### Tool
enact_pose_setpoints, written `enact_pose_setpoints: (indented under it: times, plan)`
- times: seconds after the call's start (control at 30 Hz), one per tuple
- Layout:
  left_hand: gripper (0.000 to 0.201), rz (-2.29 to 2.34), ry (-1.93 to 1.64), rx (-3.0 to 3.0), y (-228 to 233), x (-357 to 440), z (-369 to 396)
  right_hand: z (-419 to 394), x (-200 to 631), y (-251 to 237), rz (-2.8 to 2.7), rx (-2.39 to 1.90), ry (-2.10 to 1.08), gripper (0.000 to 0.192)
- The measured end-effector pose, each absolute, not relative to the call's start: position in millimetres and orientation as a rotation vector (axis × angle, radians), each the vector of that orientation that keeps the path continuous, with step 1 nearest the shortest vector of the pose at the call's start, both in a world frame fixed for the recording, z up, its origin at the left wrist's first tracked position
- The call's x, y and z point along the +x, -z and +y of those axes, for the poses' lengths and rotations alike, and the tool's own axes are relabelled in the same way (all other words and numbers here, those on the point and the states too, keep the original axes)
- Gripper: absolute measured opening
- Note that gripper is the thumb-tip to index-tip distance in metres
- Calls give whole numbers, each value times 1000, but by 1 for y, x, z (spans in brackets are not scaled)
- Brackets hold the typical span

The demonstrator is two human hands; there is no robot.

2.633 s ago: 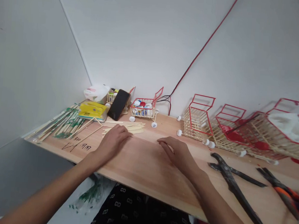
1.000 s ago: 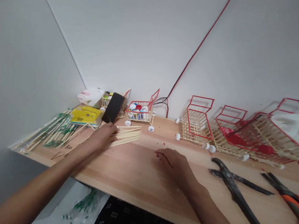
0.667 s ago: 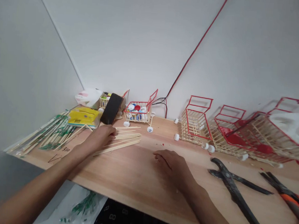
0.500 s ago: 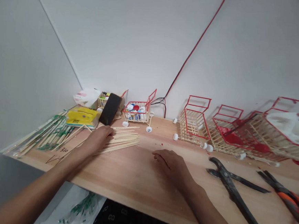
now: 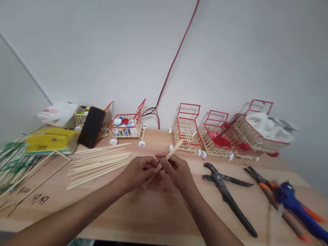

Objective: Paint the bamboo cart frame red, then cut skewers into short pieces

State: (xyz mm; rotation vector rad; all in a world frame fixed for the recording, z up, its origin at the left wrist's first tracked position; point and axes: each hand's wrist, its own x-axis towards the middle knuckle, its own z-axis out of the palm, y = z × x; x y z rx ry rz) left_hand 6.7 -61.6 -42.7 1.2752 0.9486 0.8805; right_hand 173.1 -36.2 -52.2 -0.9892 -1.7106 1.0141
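- Pale, slim wooden sticks (image 5: 173,151) are now slanting mid-frame, away from the loose wooden-stick pile (image 5: 99,166) centre-left.
- Left hand (image 5: 140,171) and right hand (image 5: 178,170) are pinching them, fingers nearly closed.
- Picking is apparently yielding to two-handed handling.

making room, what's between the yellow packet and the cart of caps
The head view shows a black phone, with another cart partly hidden behind it, between the yellow packet and the cart of caps.
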Motion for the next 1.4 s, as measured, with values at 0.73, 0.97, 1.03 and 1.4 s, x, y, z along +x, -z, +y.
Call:
enact_pose_setpoints:
  times: [0.73,0.97,1.03,1.4]
  plan:
    - [27,1127,-931,1610,51,21,-56,-35,179,50,-1963,-1094,-625,10]
    - [31,988,-1008,1088,49,17,-55,-31,179,56,-1805,-1135,-884,17]
    - [31,974,-1065,1006,48,15,-55,-33,177,57,-1783,-1172,-929,19]
    - [29,965,-1095,938,53,10,-54,-44,167,60,-1853,-1160,-1108,16]
